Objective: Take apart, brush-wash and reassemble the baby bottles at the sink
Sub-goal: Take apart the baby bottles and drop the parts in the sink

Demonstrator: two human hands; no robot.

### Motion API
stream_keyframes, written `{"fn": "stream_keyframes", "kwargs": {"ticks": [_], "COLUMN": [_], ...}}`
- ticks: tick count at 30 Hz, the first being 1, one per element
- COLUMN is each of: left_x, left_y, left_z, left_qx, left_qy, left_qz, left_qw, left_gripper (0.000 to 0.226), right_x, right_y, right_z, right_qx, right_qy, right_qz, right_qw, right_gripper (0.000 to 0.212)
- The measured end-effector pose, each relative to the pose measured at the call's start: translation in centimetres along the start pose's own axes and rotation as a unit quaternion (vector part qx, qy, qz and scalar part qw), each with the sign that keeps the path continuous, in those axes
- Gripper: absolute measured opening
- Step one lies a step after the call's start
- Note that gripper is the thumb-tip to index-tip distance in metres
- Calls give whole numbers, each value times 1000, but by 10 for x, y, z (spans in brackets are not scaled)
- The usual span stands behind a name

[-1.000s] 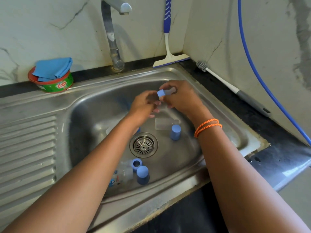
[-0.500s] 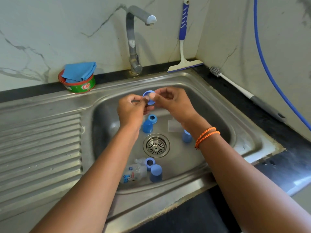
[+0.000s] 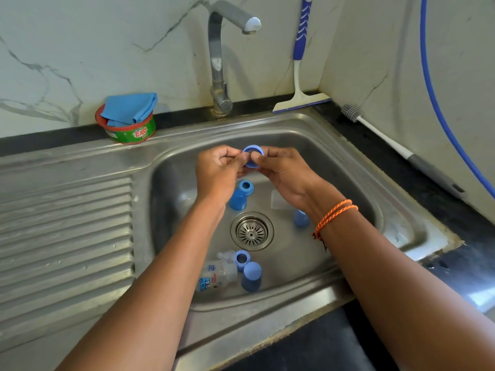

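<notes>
While both hands pinch it, the blue collar ring (image 3: 253, 156) turns open-face up.
Left hand (image 3: 218, 171) and right hand (image 3: 281, 170) have turned it since a second ago; teat removal looks underway.

Between the hands sits a plain blue ring (image 3: 252, 156). Just below them stand two more blue pieces (image 3: 240, 195); nearer the body, a clear bottle (image 3: 217, 275) printed in blue and red, beside a blue cap (image 3: 251, 277). An orange braided cord (image 3: 333, 214) circles the right wrist. Up left of the hands – a green-and-red tub (image 3: 128, 131) holding a blue cloth (image 3: 130, 107). Up right, a blue-and-white striped squeegee (image 3: 301, 62) and a white-and-grey brush (image 3: 401, 149).
</notes>
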State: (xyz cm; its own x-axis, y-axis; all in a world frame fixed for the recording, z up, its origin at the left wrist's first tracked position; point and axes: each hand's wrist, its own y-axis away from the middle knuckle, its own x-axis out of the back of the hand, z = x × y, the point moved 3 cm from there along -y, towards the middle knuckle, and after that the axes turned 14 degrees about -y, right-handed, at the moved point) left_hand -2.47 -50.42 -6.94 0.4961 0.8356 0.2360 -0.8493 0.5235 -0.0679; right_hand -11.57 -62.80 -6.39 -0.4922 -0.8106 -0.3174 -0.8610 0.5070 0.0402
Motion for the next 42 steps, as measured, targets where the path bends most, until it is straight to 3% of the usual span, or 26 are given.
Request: {"fn": "stream_keyframes", "kwargs": {"ticks": [8, 14, 19, 28, 42], "left_x": [5, 0, -12, -15, -14], "left_y": [3, 2, 10, 12, 14], "left_z": [0, -8, -8, -10, -6], "left_qx": [77, 122, 141, 179, 186], "left_qy": [138, 128, 134, 229, 249], "left_qz": [-72, -58, -85, -97, -69], "left_qw": [985, 982, 977, 952, 948], "left_gripper": [25, 21, 25, 32, 31], "right_x": [2, 6, 16, 16, 9], "right_y": [6, 3, -3, -1, 6], "right_z": [-9, -10, -11, -16, -23], "right_qx": [-40, 40, 82, 97, 91], "right_qy": [-61, 151, 222, 199, 195], "right_qz": [-72, 9, 44, 80, 88], "right_qw": [995, 988, 971, 972, 973], "right_gripper": [40, 29, 13, 13, 14]}}
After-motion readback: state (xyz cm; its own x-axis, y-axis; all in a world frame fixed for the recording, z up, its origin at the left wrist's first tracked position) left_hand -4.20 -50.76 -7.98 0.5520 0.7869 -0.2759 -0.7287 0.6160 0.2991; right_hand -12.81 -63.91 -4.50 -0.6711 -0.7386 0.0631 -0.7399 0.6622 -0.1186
